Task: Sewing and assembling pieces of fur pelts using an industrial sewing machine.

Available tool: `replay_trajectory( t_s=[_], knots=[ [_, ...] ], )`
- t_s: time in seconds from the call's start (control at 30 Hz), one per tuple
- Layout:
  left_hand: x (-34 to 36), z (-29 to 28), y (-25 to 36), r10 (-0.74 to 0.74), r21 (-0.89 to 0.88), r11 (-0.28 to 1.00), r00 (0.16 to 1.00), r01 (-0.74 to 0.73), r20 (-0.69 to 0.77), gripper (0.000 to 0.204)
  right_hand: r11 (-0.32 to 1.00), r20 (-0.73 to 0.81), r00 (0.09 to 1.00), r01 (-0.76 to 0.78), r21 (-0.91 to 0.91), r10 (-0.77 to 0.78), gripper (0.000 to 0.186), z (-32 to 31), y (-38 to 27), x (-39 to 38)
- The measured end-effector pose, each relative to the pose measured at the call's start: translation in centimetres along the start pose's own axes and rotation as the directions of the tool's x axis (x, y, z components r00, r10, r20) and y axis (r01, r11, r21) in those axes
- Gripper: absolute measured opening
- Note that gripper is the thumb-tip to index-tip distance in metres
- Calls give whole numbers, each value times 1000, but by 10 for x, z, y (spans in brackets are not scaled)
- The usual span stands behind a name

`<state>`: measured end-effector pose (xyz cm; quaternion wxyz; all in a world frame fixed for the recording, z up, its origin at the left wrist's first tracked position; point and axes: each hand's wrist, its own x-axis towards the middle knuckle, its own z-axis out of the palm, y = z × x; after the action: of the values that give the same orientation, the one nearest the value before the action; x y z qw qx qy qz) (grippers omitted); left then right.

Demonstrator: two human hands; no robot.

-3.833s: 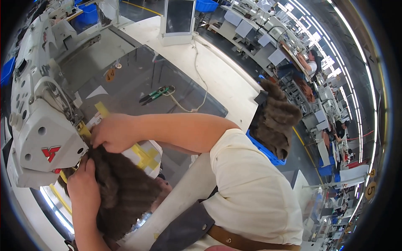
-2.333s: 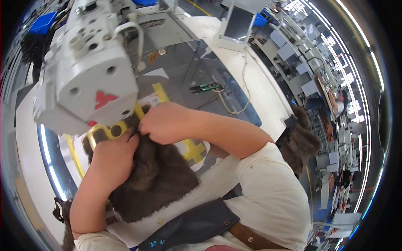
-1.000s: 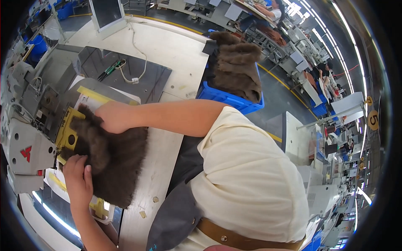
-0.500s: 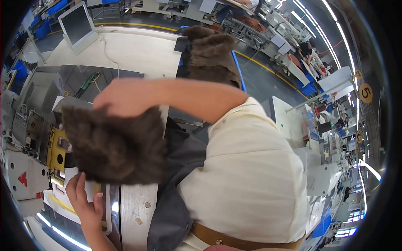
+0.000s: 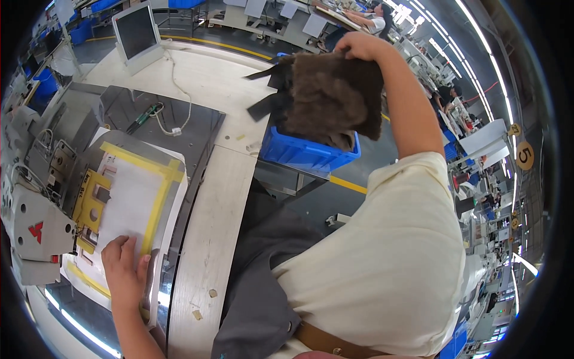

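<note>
My right hand (image 5: 362,48) is closed on the upper edge of a brown fur piece (image 5: 329,96), which hangs over a blue bin (image 5: 305,149). More brown fur shows under it at the bin, and dark strips (image 5: 266,106) stick out on its left side. My left hand (image 5: 124,269) lies with fingers stretched out on a clear template (image 5: 162,179) edged with yellow tape, a white sheet showing within it. Beside that hand is the sewing machine's head (image 5: 39,224), with a yellow plate (image 5: 91,202) next to it.
A green-handled tool (image 5: 143,118) and a cable lie on the grey machine bed. Farther back a screen (image 5: 136,33) stands on the pale table (image 5: 221,72). Scraps dot the table's near strip (image 5: 206,263). Other workstations and people fill the background.
My right hand has carried the brown fur piece up and right, from the template to above the blue bin. The template is now uncovered. My left hand has stayed nearly in place.
</note>
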<state>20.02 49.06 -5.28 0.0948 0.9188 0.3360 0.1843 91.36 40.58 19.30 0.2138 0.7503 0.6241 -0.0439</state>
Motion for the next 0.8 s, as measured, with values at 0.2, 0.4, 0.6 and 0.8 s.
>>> replay_trajectory(
  t_s=[0.2, 0.4, 0.6, 0.8],
  knots=[
    [-3, 2, -3, -49, 11, 999, 998, 49, -24, 47, 852, -198, 871, -351, 389, 449, 75, 138, 23, 43],
    [11, 1, -2, -68, -44, 997, 998, 67, -17, 47, 858, -290, 831, -363, 364, 474, 65, 192, -27, 33],
    [7, -3, -7, -95, -49, 994, 995, 93, -32, 48, 913, -361, 844, -402, 63, 396, 31, 164, 7, 29],
    [-15, -10, -11, -110, -41, 993, 990, 107, -83, 43, 902, -540, 763, -432, -18, 355, 34, 159, 9, 124]
  ],
)
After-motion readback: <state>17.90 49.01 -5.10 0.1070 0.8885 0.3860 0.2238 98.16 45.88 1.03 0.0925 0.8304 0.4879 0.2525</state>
